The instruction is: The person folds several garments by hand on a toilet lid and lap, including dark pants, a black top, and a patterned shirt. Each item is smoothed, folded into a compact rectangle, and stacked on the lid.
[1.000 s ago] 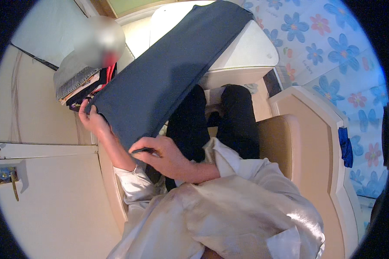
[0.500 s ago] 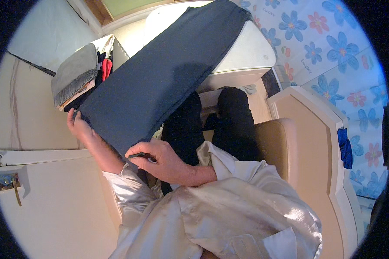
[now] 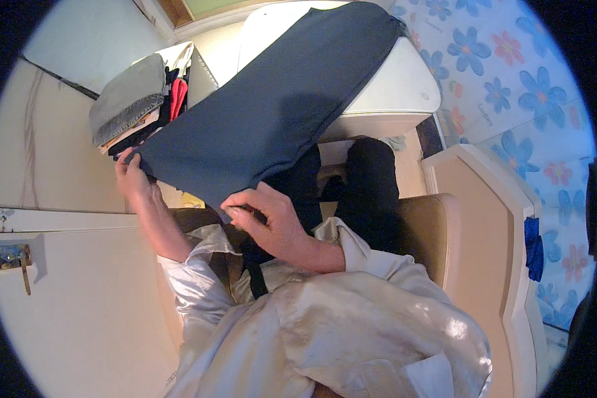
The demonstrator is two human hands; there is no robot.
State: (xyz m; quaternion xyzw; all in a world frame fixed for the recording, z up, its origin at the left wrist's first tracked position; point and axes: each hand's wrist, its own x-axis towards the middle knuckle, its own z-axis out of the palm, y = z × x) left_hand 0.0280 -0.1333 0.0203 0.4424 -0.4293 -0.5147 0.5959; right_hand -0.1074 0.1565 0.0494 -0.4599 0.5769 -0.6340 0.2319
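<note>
Cloth point(image 3: 265, 99), slate-grey and long, extends over a white, round-cornered tabletop point(image 3: 404, 83). Left hand point(image 3: 135, 179) and right hand point(image 3: 276, 219) pinch its near corners, apparently keeping it spread.

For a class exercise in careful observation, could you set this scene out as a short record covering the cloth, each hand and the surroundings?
Cloth: dark, long, spread at a slant
Left hand: pinching the cloth's near left corner
Right hand: pinching its near right corner
Table: white, under the cloth's far part
Clothes stack: left of the cloth, grey piece on top
Wall: blue and pink flowers, at right
</note>
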